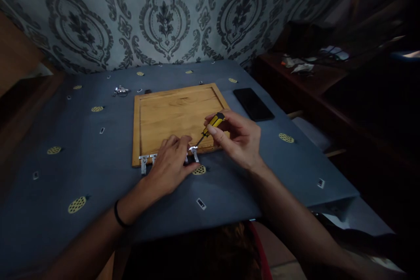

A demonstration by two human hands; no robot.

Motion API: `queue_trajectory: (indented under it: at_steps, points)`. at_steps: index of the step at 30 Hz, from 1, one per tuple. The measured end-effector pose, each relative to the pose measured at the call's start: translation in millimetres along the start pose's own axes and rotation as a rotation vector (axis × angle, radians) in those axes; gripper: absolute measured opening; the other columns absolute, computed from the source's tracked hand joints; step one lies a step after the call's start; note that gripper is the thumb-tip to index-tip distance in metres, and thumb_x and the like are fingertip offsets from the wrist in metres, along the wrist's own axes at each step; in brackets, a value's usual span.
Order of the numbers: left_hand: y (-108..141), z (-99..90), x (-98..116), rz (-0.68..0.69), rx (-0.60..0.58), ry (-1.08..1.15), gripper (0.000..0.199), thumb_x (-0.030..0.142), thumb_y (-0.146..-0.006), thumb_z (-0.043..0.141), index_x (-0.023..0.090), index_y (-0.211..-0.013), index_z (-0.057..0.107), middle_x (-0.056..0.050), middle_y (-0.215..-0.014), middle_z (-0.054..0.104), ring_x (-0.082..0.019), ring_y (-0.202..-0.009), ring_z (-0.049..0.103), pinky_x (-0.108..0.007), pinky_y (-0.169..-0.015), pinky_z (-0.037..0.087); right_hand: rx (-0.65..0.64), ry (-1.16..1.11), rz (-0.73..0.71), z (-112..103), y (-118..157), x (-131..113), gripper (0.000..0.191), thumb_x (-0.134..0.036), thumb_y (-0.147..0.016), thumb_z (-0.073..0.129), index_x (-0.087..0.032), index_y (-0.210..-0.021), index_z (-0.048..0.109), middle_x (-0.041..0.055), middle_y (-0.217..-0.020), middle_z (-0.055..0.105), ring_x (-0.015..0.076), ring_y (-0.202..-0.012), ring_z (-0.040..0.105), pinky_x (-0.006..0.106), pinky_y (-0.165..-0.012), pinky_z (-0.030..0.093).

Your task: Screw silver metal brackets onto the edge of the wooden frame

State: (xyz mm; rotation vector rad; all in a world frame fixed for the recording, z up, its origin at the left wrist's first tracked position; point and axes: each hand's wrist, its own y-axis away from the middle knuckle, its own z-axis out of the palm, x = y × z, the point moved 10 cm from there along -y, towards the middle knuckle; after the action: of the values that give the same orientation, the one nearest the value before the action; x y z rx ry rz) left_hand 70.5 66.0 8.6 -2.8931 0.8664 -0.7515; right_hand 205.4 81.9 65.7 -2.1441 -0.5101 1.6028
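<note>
A light wooden panel [173, 116] with a raised border lies flat on the cloth-covered table. Along its near edge sit several silver hinges, among them a hinge [143, 164] at the left end and another hinge [194, 153] right of centre. My left hand [172, 157] lies over this edge, covering part of the row, its index finger and thumb closed about the right-of-centre hinge. A yellow and black screwdriver [212, 126] is gripped in my right hand [241, 138], tilted, its tip down at that same hinge. The exact contact of the tip is too small to make out.
A black phone [253, 104] lies right of the panel. Loose metal hardware [121, 90] rests at the back left. Behind the blue tablecloth [98, 153] hangs a patterned curtain [166, 13]. A dark wooden surface with clutter [303, 68] stands at the right.
</note>
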Motion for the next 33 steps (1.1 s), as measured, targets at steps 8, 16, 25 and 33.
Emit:
queue_trajectory:
  at_steps: [8, 16, 25, 33]
  points:
    - [0.6, 1.2, -1.7, 0.008, 0.013, 0.006, 0.051, 0.026, -0.08, 0.08, 0.019, -0.119, 0.048, -0.008, -0.105, 0.063, -0.029, -0.102, 0.057, -0.043, -0.087, 0.05, -0.041, 0.047, -0.011, 4.2, -0.9, 3.0, 0.018, -0.036, -0.087, 0.073, -0.019, -0.091, 0.07, 0.0031, -0.082, 0.064, 0.0106, -0.057, 0.054, 0.024, -0.047, 0.046]
    - [-0.5, 0.7, -2.7, -0.005, 0.011, -0.001, 0.051, 0.028, -0.078, 0.083, 0.019, -0.117, 0.05, -0.008, -0.104, 0.063, -0.028, -0.102, 0.057, -0.042, -0.087, 0.05, -0.046, 0.023, -0.015, 5.4, -0.5, 2.0, 0.016, -0.033, -0.088, 0.074, -0.019, -0.092, 0.069, 0.0017, -0.08, 0.062, 0.0099, -0.057, 0.054, 0.022, -0.047, 0.045]
    - [-0.2, -0.1, -1.9, 0.003, 0.015, -0.006, 0.046, 0.027, -0.079, 0.082, 0.018, -0.112, 0.051, -0.007, -0.102, 0.062, -0.028, -0.099, 0.056, -0.041, -0.085, 0.049, -0.036, -0.009, -0.012, 6.5, -0.8, 0.2, 0.017, -0.035, -0.087, 0.074, -0.02, -0.092, 0.07, 0.0007, -0.077, 0.06, 0.0109, -0.058, 0.054, 0.023, -0.048, 0.045]
    - [0.4, 0.8, -2.7, -0.003, 0.013, 0.024, 0.042, 0.028, -0.08, 0.079, 0.02, -0.111, 0.051, -0.006, -0.101, 0.061, -0.029, -0.099, 0.055, -0.042, -0.084, 0.049, -0.059, 0.004, -0.011, 9.9, 0.2, 1.0, 0.017, -0.036, -0.087, 0.074, -0.019, -0.092, 0.07, 0.0014, -0.08, 0.063, 0.0105, -0.057, 0.054, 0.024, -0.048, 0.046]
